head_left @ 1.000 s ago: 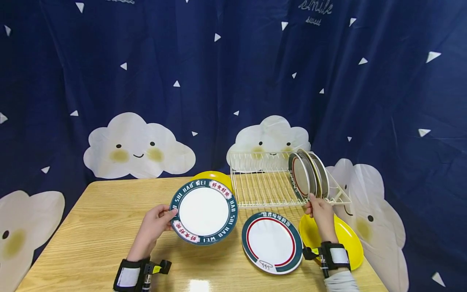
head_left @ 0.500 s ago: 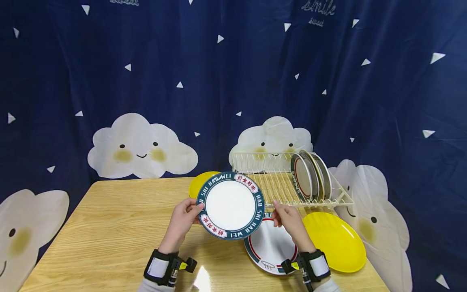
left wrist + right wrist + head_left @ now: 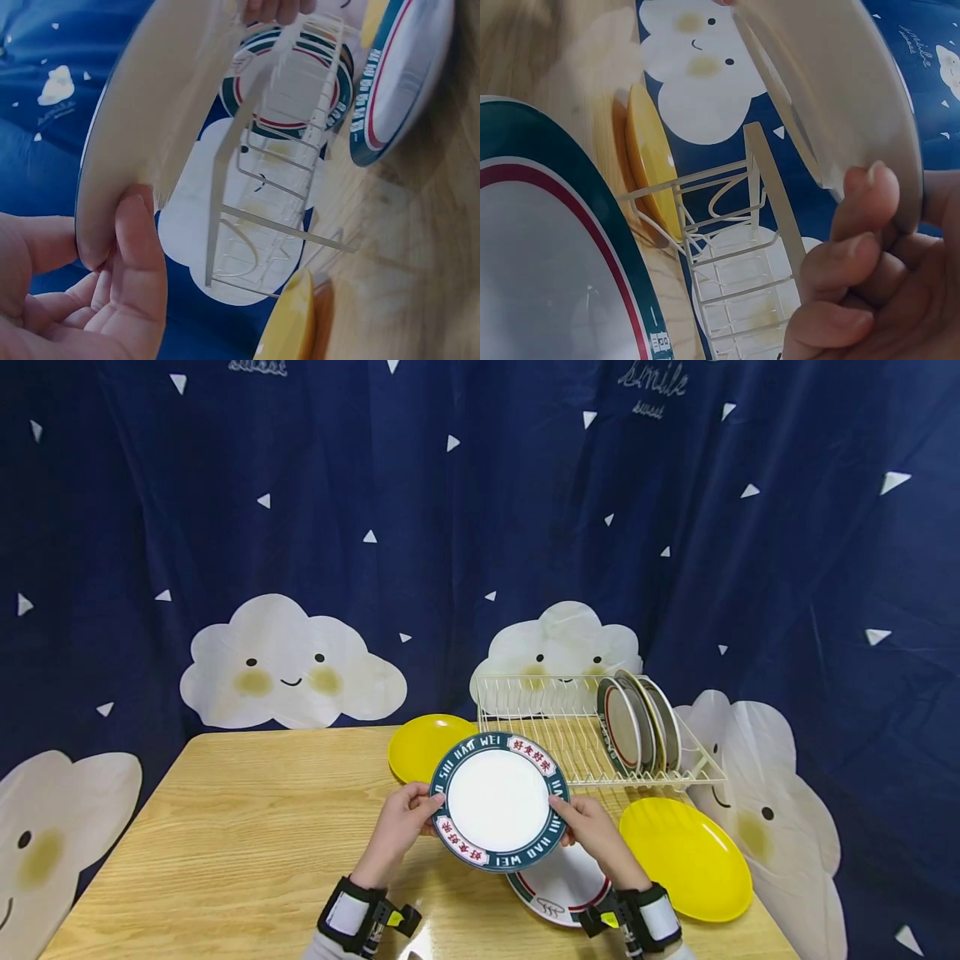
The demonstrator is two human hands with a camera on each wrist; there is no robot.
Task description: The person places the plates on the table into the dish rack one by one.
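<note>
A white plate (image 3: 498,800) with a dark green lettered rim is held up in front of the dish rack (image 3: 547,743), tilted so its face shows in the head view. My left hand (image 3: 402,817) pinches its left edge, thumb on the rim. At the opposite edge my right hand (image 3: 592,828) grips it the same way. Both wrist views show the plate's pale underside, with the left fingers (image 3: 139,240) and right fingers (image 3: 866,195) behind it. Below, a second plate (image 3: 562,887) with a red ring lies on the table, partly covered by the held one.
Several plates (image 3: 626,727) stand upright at the rack's right end. One yellow plate (image 3: 420,747) lies left of the rack, and another yellow plate (image 3: 686,860) lies at the right of the wooden table (image 3: 247,827). A blue curtain (image 3: 420,527) hangs behind.
My left hand has carried the green-rimmed plate rightward. My right hand has come away from the plates in the rack, moved left, and taken hold of the held plate's right edge.
</note>
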